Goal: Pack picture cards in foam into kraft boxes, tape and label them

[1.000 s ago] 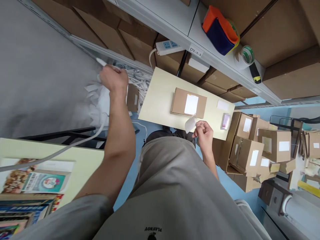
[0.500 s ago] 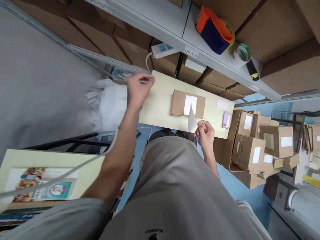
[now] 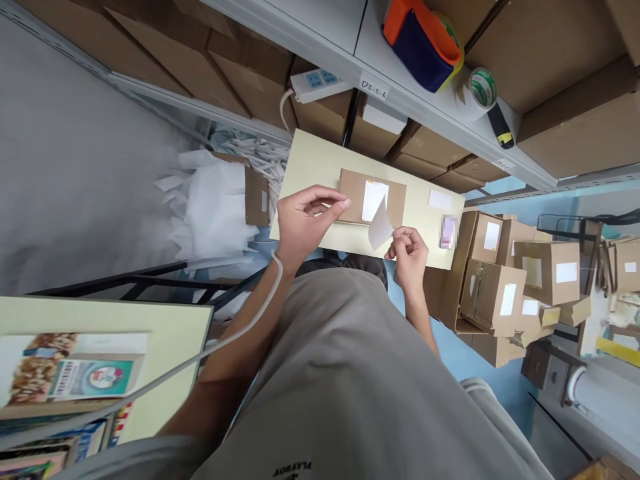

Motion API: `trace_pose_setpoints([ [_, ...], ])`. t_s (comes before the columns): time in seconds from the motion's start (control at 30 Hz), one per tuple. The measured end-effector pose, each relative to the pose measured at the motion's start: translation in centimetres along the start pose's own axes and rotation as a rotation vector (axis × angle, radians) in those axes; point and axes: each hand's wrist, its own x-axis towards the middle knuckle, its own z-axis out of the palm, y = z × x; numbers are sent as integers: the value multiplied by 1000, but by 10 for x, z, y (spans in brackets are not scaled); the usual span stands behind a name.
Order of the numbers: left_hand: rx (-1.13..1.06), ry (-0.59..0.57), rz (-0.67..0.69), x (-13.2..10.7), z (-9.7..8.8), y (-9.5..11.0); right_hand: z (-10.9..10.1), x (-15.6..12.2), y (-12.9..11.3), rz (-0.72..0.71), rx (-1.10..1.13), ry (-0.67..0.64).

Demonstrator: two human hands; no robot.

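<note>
Left hand (image 3: 309,217): thumb and fingers loosely apart, at the left end of the carton (image 3: 399,200); contact cannot be told. Right hand (image 3: 410,257): pinching 1 paper slip (image 3: 381,227) on the carton's near side. The slip hides part of the carton's label (image 3: 373,197). 1 purple item (image 3: 448,231), right of the carton, is blurred. The surface (image 3: 420,230) extends beyond both carton ends.

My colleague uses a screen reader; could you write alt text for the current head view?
A person's right hand holds a pale slip before a labelled box on a yellowish table, while the left hand is at the box's left end. A shelf with tape stands beyond, and more boxes are piled at right.
</note>
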Motion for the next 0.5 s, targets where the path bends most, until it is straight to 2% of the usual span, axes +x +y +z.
trace_pose_setpoints([
  [0.13, -60, -44, -114, -11, 9, -12, -1, -2, 2, -127, -184, 43],
  [0.2, -163, -109, -235, -18, 17, -24, -1, -2, 5, -221, -337, 53],
  [0.3, -365, -170, -462, -29, 29, -41, 2, -3, 14, -383, -554, -20],
  [0.37, -453, -150, -554, -34, 34, -50, 4, -5, 23, -477, -672, -85],
  [0.5, -459, -93, -585, -37, 35, -63, 8, -15, 41, -563, -824, -172],
])
